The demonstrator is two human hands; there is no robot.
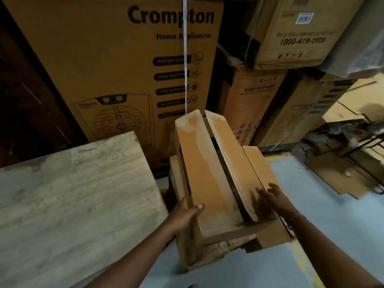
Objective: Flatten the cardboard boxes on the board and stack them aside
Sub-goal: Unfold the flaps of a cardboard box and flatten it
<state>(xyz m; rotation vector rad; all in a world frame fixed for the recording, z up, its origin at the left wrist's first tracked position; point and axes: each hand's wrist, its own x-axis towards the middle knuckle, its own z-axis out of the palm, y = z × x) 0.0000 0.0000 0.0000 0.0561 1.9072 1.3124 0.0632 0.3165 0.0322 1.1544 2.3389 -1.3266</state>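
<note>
Left hand (185,213) grips the tall orange-brown cardboard box (204,169) by its left edge; right hand (272,196), fingers spread, presses its right flap.

Pale floor (332,225) bears stacked cartons (104,69) at the back, flat cardboard (336,177) at right, and an open box (207,183) just beside the wooden worktop (72,194) at left.
</note>
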